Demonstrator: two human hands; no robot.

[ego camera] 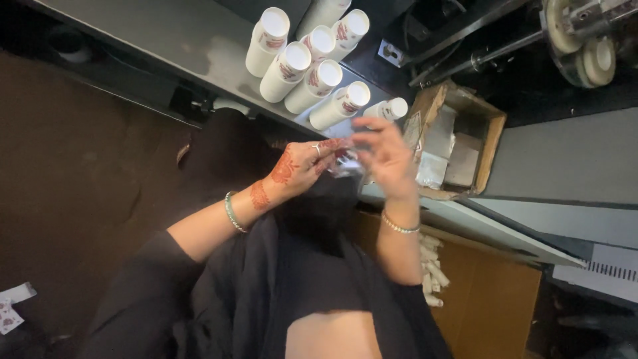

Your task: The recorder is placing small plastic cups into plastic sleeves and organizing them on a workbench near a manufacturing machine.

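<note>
- A grey metal shelf [166,40] is running across the top of the view, and the person in dark clothing is sitting just below its edge, looking down at both hands
- Stacks of white paper cups [312,56] with red print are lying on their sides on the shelf, mouths facing the camera, packed close together just above the hands
- An open cardboard box [458,143] is sitting to the right of the cups, holding flat pale packets
- The left hand [299,166], marked with reddish henna and wearing a ring and a bracelet, is pinching one side of a small clear plastic piece [347,164], fingers closed narrowly on it
- The right hand [389,156], wearing a beaded bracelet, is meeting the same clear piece from the other side, fingertips curled in; motion blur is hiding exactly how tightly it is gripping
- The clear piece is hanging between the two hands, in the air in front of the shelf edge
- Judging from this, the thin film could be slipping or tearing if the hands are pulling apart unevenly, and a raised elbow could be nudging the loose cups off the shelf
</note>
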